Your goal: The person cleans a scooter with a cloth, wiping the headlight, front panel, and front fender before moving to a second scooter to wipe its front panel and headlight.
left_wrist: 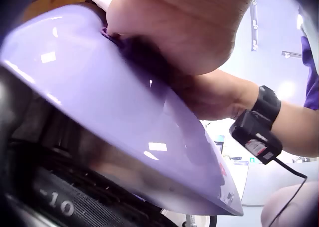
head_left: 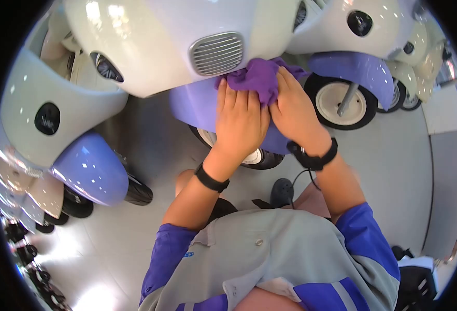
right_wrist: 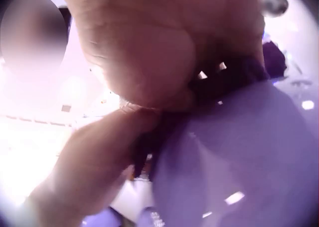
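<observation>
A purple cloth (head_left: 257, 78) lies bunched on the lilac front fender (head_left: 192, 106) of a scooter, just below its slatted grille (head_left: 216, 53). My left hand (head_left: 243, 120) presses on the cloth with its fingers extended side by side. Close beside it, my right hand (head_left: 294, 111) also lies over the cloth, fingers pointing forward. In the left wrist view, the glossy fender (left_wrist: 99, 87) curves below the left palm (left_wrist: 179, 27), with dark cloth between them. The right wrist view shows the right palm (right_wrist: 134, 52) over the cloth (right_wrist: 274, 60); its fingertips are hidden there.
A scooter with a blue-lilac fender (head_left: 91, 168) stands at the left, and another with a white-rimmed wheel (head_left: 341, 105) at the right. More scooters line up behind both. A grey partition (head_left: 452, 192) stands at far right. A cable (head_left: 303, 172) hangs from the right wristband.
</observation>
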{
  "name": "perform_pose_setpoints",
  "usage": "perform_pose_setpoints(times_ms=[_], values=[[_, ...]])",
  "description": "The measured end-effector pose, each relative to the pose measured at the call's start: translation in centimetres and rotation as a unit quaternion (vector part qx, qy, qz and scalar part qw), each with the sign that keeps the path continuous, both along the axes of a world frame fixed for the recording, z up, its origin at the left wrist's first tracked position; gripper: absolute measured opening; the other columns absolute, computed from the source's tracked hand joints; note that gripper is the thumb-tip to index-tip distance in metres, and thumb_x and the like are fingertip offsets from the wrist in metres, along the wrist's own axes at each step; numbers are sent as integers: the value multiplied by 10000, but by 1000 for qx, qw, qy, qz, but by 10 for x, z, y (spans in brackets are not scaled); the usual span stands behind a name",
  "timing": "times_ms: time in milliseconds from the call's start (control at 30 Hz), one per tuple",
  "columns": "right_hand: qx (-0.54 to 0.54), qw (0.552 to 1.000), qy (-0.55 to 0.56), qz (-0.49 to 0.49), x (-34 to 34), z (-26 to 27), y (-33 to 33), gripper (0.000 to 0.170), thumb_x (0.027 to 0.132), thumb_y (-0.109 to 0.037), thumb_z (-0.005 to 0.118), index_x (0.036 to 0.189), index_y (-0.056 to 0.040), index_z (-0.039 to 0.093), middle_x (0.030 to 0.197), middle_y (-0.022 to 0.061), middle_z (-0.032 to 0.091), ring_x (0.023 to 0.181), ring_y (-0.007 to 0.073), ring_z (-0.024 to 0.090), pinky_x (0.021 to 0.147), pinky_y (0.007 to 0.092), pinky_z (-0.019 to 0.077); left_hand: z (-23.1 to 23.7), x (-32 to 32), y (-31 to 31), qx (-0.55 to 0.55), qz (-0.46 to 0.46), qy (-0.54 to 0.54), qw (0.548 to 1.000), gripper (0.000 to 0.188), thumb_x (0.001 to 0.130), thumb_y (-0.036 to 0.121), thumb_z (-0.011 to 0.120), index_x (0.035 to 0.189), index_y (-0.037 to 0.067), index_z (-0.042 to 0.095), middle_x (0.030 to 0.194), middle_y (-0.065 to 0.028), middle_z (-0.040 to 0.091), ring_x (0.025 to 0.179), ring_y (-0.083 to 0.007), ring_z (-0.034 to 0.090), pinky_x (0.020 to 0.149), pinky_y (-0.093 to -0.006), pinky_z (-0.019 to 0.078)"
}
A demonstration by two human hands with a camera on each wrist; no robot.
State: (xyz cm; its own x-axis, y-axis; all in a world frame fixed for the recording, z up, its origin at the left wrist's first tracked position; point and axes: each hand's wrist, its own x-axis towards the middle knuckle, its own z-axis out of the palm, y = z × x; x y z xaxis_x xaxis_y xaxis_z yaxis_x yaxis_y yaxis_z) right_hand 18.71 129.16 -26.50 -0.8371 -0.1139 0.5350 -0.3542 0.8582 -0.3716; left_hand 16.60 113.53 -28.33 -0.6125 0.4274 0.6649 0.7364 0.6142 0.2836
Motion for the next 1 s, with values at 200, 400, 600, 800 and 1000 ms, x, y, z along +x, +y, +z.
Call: perform_pose_setpoints(times_ms=[200,400,600,800,1000], values=[[-160,970,-144,-109,53,-29,52,393,866,-119,529,1242,-4,536,1106,279,630,1044,476,586,891,494,491,-9,22,69,-91,-60,29,994,412,816,194,606,1147,-50,625,1197,-212,619,1255,-412,499,1128,-541,300],[-243,941,-183,-151,95,-76,58,316,866,-119,524,1147,14,580,1067,298,639,1000,499,582,848,511,486,-35,39,72,-97,-119,51,987,413,838,173,577,1186,-43,624,1277,-206,605,1308,-360,492,1145,-505,303],[-139,984,-55,-95,48,-38,35,458,868,-178,597,1297,-33,521,1227,331,571,1113,506,551,911,516,475,-19,7,48,-95,-27,108,989,407,854,125,548,1207,-70,601,1301,-229,588,1304,-395,493,1130,-553,316],[-40,990,-28,-136,97,-35,-10,646,831,-251,716,1409,-80,484,1471,314,365,1325,515,404,1046,527,411,-5,0,23,-77,-25,58,995,397,835,103,557,1196,-59,597,1289,-245,576,1333,-464,443,1110,-623,295],[-330,904,-205,-180,150,-92,30,501,896,-241,620,1331,-23,504,1353,333,454,1234,497,461,997,494,435,-50,81,44,-197,-172,15,965,351,850,153,603,1187,70,662,1359,-102,590,1399,-291,434,1154,-463,295]])
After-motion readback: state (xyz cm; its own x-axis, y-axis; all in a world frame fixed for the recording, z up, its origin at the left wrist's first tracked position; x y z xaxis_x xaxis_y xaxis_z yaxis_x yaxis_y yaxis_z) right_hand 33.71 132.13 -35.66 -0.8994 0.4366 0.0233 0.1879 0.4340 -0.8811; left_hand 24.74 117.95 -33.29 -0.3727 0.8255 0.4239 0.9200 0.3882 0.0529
